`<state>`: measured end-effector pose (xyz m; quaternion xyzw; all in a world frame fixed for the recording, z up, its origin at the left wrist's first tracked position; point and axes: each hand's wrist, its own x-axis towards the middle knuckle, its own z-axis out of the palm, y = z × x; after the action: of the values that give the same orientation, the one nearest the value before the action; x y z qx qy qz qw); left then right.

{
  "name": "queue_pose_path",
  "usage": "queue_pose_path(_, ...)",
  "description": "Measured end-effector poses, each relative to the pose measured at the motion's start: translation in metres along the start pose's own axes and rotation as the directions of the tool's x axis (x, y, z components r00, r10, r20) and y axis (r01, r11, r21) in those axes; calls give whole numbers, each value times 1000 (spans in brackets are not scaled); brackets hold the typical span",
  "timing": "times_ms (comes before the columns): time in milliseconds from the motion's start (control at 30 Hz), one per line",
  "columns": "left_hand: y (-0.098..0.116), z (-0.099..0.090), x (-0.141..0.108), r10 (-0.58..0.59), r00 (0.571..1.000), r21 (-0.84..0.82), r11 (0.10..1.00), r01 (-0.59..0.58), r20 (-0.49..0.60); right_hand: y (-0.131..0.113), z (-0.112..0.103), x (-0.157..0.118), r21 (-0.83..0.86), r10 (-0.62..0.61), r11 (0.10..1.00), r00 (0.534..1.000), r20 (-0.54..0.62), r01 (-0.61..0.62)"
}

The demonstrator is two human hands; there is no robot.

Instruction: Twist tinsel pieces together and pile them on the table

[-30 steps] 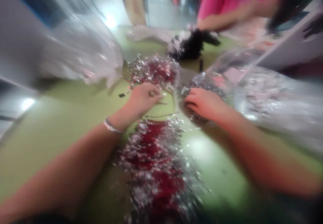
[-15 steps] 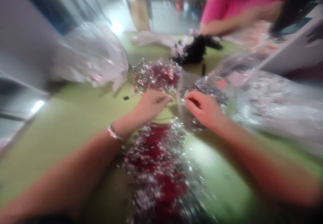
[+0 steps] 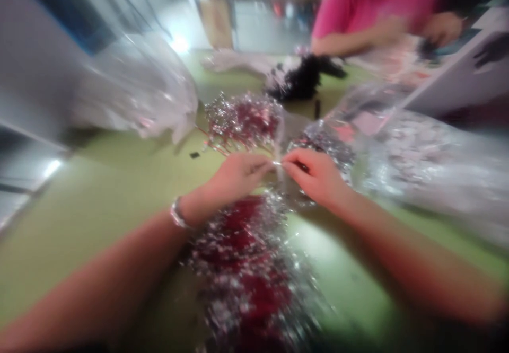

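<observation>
My left hand [image 3: 240, 174], with a pale bracelet at its wrist, is closed in a pinch. Facing it, my right hand [image 3: 318, 175] pinches too, and the two sets of fingertips almost meet. A small bright spot shows between them, too blurred to name. Below my hands runs a long strip of red and silver tinsel [image 3: 244, 241], toward the near edge of the view. Just beyond my left hand lies a bunch of red and silver tinsel [image 3: 244, 120]. More silver tinsel [image 3: 338, 151], seemingly in clear plastic, sits behind my right hand.
Clear plastic bags lie at the left [image 3: 139, 93] and right [image 3: 429, 157] of the green table [image 3: 99, 199]. A black fluffy bundle [image 3: 300, 80] rests farther back. Across the table a person in a pink top [image 3: 369, 14] works with their hands. A small dark scrap [image 3: 194, 155] lies left.
My hands have come together, so the gap between their fingertips has nearly closed. The other person's hand at the upper right now shows more plainly. The view has shifted slightly.
</observation>
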<state>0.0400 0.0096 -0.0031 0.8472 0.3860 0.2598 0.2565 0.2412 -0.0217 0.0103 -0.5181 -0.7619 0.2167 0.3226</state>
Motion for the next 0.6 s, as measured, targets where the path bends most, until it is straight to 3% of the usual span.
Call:
queue_pose_path(67,-3,0,-2,99,995,156,983,-99,3,-3,-3,0,-17,-16,1000,998,56,17)
queue_pose_path(167,-8,0,-5,271,960,423,863,-275,71,-10,-5,-1,-5,23,1000,993,119,-23)
queue_pose_path(267,-10,-2,-6,342,935,504,793,-343,99,-16,-3,-1,22,71,997,993,96,-73)
queue_pose_path(333,-10,-7,-3,308,948,432,846,-312,81,-16,-1,0,46,89,995,993,76,-92)
queue_pose_path(400,-12,-14,2,259,963,254,929,-269,75,-14,0,1,54,91,994,993,82,-95)
queue_pose_path(500,-21,-23,9,127,992,38,991,-127,16,-12,-3,3,52,65,996,989,133,-73)
queue_pose_path(600,-31,-19,12,3,1000,129,992,-5,18,-12,-11,5,73,-6,997,957,290,-16)
